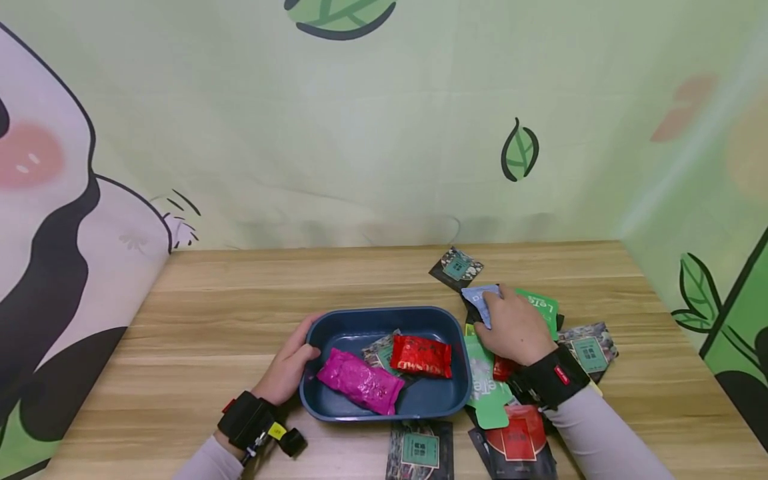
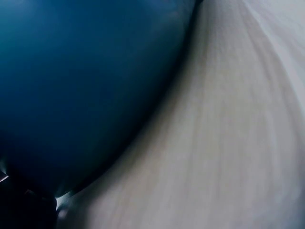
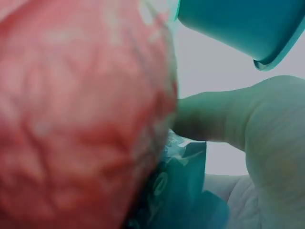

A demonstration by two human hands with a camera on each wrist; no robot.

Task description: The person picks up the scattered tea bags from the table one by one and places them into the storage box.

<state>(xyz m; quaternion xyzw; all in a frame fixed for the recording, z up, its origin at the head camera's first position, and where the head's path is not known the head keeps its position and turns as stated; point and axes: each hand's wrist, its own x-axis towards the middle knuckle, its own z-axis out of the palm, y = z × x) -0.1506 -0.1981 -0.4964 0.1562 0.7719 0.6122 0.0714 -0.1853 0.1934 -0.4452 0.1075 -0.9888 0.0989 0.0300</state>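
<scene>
My left hand [image 1: 287, 368] holds the left rim of a dark blue plastic tray [image 1: 342, 328], thumb at the rim and fingers along its outer side. Inside lie a shiny magenta packet [image 1: 362, 382], a red packet [image 1: 421, 356] and a partly covered dark packet with a teal label [image 1: 379, 351]. To the right of the tray, my right hand [image 1: 519, 328] pinches a light blue packet [image 1: 480, 300] above a loose pile. The right wrist view shows the thumb [image 3: 214, 114] close to a large blurred red packet [image 3: 81, 114].
Around the right hand are green packets [image 1: 543, 308], a flat green piece [image 1: 489, 383] and a patterned dark packet [image 1: 588, 351]. Another dark packet [image 1: 447, 267] lies behind the pile. In front are a teal-labelled packet [image 1: 420, 450] and a red-and-black packet [image 1: 519, 437]. A printed backdrop [image 1: 384, 133] stands behind the wooden table [image 1: 228, 293].
</scene>
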